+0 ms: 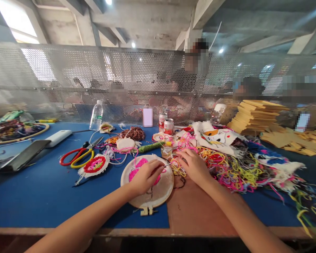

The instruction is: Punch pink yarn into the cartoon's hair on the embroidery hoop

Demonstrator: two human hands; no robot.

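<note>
An embroidery hoop (pixel 171 189) with white cloth lies in front of me, its clamp (pixel 146 211) toward the table's front edge. Bright pink yarn loops (pixel 140 163) fill part of a drawn design on the cloth. My left hand (pixel 147 177) rests over the hoop, its fingers closed on a thin metal needle-like tool (pixel 168 164) that points right. Just right of the hoop, my right hand (pixel 193 167) is closed in a pinch near the tool's tip. What sits between its fingertips is too small to make out. Part of the design is hidden under my left hand.
Tangled coloured yarn (pixel 226 168) and worked cloth pieces (pixel 218 137) are heaped at right. Scissors (pixel 81 156), a round red-edged patch (pixel 94 164), a phone (pixel 25 156) and a bottle (pixel 96 116) lie or stand at left. Behind are cans (pixel 169 125), stacked yellow sheets (pixel 252 114) and a perforated screen (pixel 81 80).
</note>
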